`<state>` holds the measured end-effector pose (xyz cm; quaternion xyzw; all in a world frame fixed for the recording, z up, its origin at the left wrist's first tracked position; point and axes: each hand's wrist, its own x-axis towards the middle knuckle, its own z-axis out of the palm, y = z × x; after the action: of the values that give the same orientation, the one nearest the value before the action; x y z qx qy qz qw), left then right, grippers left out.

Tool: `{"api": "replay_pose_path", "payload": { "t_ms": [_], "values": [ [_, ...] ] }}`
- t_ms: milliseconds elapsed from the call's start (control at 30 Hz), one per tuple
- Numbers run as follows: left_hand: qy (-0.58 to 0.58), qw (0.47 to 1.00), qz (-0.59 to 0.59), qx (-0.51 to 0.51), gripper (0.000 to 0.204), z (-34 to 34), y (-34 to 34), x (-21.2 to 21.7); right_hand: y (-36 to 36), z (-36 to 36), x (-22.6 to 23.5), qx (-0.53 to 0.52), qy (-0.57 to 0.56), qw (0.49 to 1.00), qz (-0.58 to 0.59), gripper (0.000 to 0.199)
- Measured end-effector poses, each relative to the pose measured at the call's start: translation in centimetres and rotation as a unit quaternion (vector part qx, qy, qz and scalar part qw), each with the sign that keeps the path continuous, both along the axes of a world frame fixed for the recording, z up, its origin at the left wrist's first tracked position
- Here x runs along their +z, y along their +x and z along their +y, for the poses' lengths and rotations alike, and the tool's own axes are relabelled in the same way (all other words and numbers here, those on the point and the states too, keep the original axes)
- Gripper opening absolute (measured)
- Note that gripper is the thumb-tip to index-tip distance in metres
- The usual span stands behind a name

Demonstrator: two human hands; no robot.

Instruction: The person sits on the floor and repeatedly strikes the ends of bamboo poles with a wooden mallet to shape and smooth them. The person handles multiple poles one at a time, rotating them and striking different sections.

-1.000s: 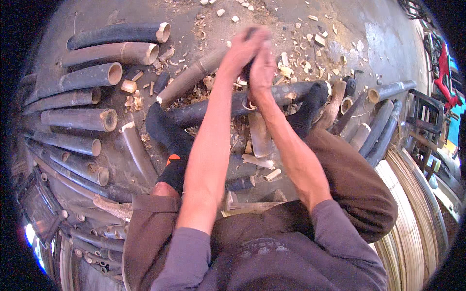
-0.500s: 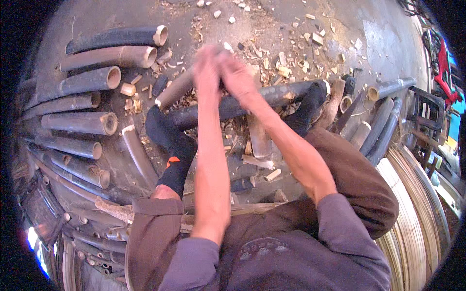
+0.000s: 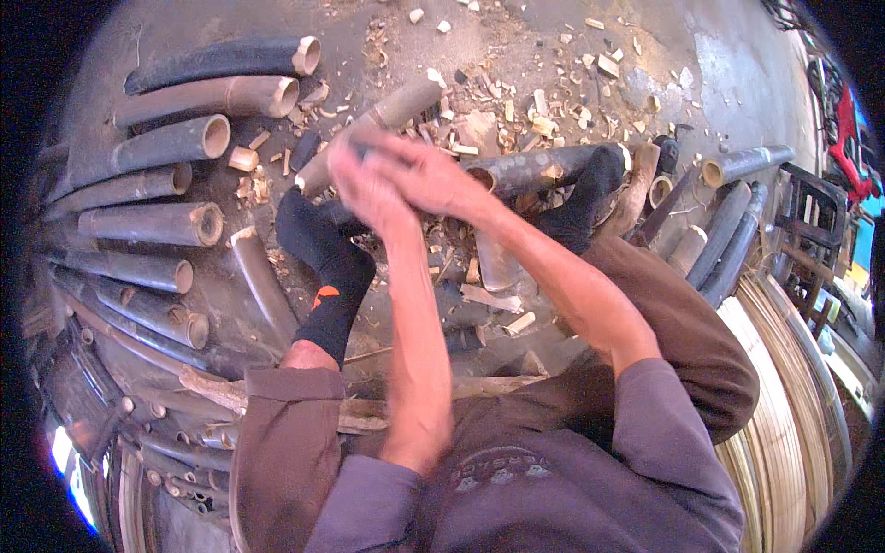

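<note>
My left hand [image 3: 362, 189] and my right hand [image 3: 424, 173] are close together just beyond my left foot, over a brownish bamboo piece [image 3: 398, 106] lying slantwise on the floor. Both look closed, with the right one reaching across the left. Something dark shows between them, but motion blur keeps me from making out what it is. To the right, a dark bamboo pole [image 3: 539, 170] lies by my right foot, its hollow end facing my right wrist. By my left foot, another dark stretch of bamboo is partly hidden behind the left hand.
Bamboo lengths [image 3: 152, 224] lie in a row at the left. Wood chips [image 3: 544, 124] litter the floor ahead. Several poles [image 3: 737, 166] lie at the right, near a dark frame [image 3: 809, 205]. A stack of long pale strips [image 3: 774, 396] stands beside my right knee.
My hands have come left and nearer to me, uncovering the far end of the brownish bamboo piece. The dark pole ran unbroken behind my forearms; now an open end shows beside my right wrist.
</note>
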<state>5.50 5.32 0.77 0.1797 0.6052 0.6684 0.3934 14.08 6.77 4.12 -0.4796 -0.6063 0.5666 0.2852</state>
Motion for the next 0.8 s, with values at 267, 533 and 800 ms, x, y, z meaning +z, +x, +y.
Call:
{"api": "replay_pose_path", "payload": {
  "t_ms": [267,533,800],
  "values": [
    [-0.005,0.977,-0.135,-0.167,0.041,5.4,3.3,6.9,3.7,1.8,3.3,-0.129,-0.100,0.986,0.027,0.053],
    [0.038,0.988,-0.152,-0.020,0.028,7.0,6.6,5.9,6.0,4.9,3.1,-0.070,-0.144,0.986,0.052,0.052],
    [0.083,0.984,-0.154,0.007,0.025,8.2,5.2,3.8,4.6,6.0,1.3,-0.049,-0.091,0.993,0.062,0.047]
  ]
}}
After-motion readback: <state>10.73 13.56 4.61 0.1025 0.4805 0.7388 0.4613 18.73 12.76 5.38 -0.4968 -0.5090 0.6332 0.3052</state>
